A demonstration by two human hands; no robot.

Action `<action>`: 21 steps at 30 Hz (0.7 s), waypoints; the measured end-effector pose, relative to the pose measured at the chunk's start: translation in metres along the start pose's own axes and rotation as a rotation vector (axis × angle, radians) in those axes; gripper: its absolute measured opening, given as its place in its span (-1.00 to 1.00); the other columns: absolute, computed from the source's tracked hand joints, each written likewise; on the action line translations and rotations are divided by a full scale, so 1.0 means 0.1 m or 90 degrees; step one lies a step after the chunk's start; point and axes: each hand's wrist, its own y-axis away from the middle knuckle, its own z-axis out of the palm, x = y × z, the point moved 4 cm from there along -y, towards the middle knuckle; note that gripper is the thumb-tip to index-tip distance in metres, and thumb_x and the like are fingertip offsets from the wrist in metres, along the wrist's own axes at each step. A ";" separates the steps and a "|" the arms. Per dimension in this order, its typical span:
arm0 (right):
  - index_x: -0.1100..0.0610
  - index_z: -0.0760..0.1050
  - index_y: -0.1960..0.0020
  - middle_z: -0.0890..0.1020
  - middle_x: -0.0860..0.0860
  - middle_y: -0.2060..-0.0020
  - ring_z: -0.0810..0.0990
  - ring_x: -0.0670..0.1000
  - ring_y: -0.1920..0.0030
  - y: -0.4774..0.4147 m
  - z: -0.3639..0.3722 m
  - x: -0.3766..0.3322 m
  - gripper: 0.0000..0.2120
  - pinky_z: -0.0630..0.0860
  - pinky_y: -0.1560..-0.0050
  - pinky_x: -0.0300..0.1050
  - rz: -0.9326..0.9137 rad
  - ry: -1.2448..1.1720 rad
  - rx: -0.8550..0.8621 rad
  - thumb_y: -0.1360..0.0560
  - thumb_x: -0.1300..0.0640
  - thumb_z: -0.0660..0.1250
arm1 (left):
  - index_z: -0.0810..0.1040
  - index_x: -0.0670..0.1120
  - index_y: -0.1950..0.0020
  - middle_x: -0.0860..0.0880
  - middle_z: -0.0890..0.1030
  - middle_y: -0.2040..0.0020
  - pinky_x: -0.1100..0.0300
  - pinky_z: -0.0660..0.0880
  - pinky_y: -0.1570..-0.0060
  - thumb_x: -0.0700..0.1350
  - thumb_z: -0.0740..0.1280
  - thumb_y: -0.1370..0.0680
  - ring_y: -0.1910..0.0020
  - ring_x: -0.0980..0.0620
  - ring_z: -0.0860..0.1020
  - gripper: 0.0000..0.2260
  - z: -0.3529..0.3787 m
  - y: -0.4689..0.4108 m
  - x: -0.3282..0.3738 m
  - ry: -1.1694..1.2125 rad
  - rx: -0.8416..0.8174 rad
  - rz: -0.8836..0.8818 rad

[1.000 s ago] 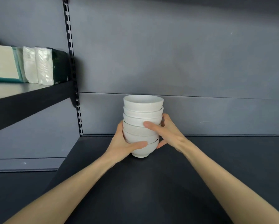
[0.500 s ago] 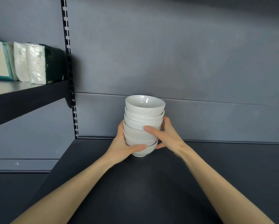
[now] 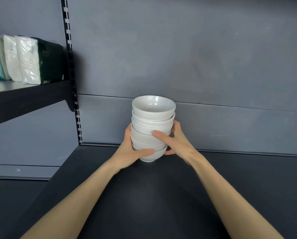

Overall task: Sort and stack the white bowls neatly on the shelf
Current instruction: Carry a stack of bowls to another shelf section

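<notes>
A stack of white bowls (image 3: 153,128), about six nested one in another, stands upright near the back of the dark shelf (image 3: 230,178), close to the grey back wall (image 3: 213,66), and both hands have it clasped from either side. The left hand (image 3: 130,152) grips low, its thumb laid across the lowest bowl (image 3: 149,156) and its fingers curled round the far side. The right hand (image 3: 177,142) grips higher, thumb across the middle of the stack and fingers wrapped behind. Whether the foot of the stack rests on the shelf or hangs just above it cannot be told. The bowls look like glazed ceramic: stiff, smooth enough to slip, likely heavy as a pile, and apt to chip or break if knocked or dropped. The rims do not sit quite level, so the upper ones, the top bowl (image 3: 153,107) most of all, could slide or rock. The safest hold is probably one hand under or round the lowest bowl to bear the weight and the other steadying the middle, moved slowly and kept upright. To the left, a higher shelf (image 3: 23,99) carries wrapped packets (image 3: 30,61), well apart from the bowls
</notes>
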 end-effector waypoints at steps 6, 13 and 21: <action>-0.06 0.14 -0.45 0.42 -0.24 -0.24 0.48 -0.13 -0.20 0.02 -0.03 0.00 -0.30 0.57 -0.15 0.18 -0.004 -0.002 0.004 -0.44 -0.12 0.41 | 0.11 0.08 -0.46 0.15 0.40 -0.34 0.47 0.47 0.02 -0.32 0.51 -0.38 -0.16 0.42 0.46 -0.17 0.00 0.01 0.00 0.004 0.012 0.014; -0.02 0.17 -0.44 0.43 -0.29 -0.15 0.50 -0.09 -0.20 0.02 -0.02 0.02 -0.31 0.59 -0.11 0.12 -0.008 -0.008 0.018 -0.44 -0.13 0.40 | 0.11 0.11 -0.46 0.15 0.40 -0.35 0.45 0.47 -0.01 -0.25 0.54 -0.37 -0.22 0.36 0.45 -0.16 -0.01 0.02 0.03 -0.015 0.009 0.017; -0.05 0.19 -0.41 0.42 -0.35 -0.09 0.51 -0.11 -0.15 0.05 -0.02 0.00 -0.35 0.59 -0.10 0.13 -0.008 -0.008 0.018 -0.44 -0.14 0.40 | 0.11 0.11 -0.47 0.17 0.42 -0.33 0.42 0.48 -0.01 -0.30 0.51 -0.38 -0.20 0.34 0.48 -0.17 0.00 0.06 0.07 -0.011 -0.009 0.001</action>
